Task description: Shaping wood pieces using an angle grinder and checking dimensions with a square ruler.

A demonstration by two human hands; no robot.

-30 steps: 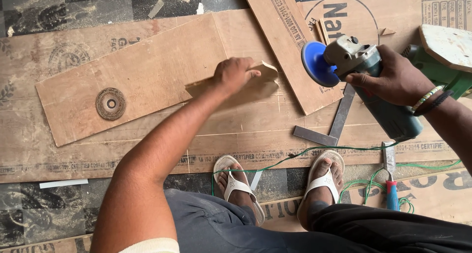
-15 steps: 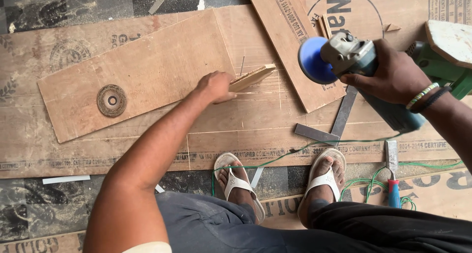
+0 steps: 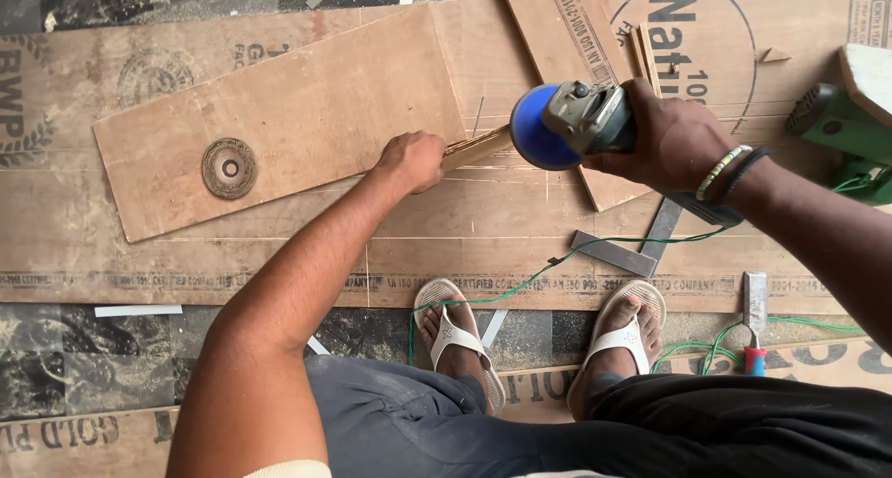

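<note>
My left hand (image 3: 411, 160) grips a small strip of plywood (image 3: 477, 147) by one end, its free end pointing right. My right hand (image 3: 671, 142) holds an angle grinder (image 3: 576, 120) with a grey head and a blue disc (image 3: 528, 130). The disc sits right at the tip of the strip; whether they touch I cannot tell. A green cord (image 3: 520, 288) trails from the grinder across the floor. Both hands hover above large plywood sheets (image 3: 279, 255) lying on the floor.
A loose plywood panel (image 3: 307, 106) at left carries a round grinding disc (image 3: 229, 168). A metal try square (image 3: 632, 246) lies below the grinder. A chisel with a red handle (image 3: 754, 325) rests at right. A green tool (image 3: 841, 130) sits at far right. My sandalled feet (image 3: 548, 334) stand below.
My left hand has pulled the wood strip left and lower. My right hand has carried the grinder left, bringing the blue disc up to the strip's end.
</note>
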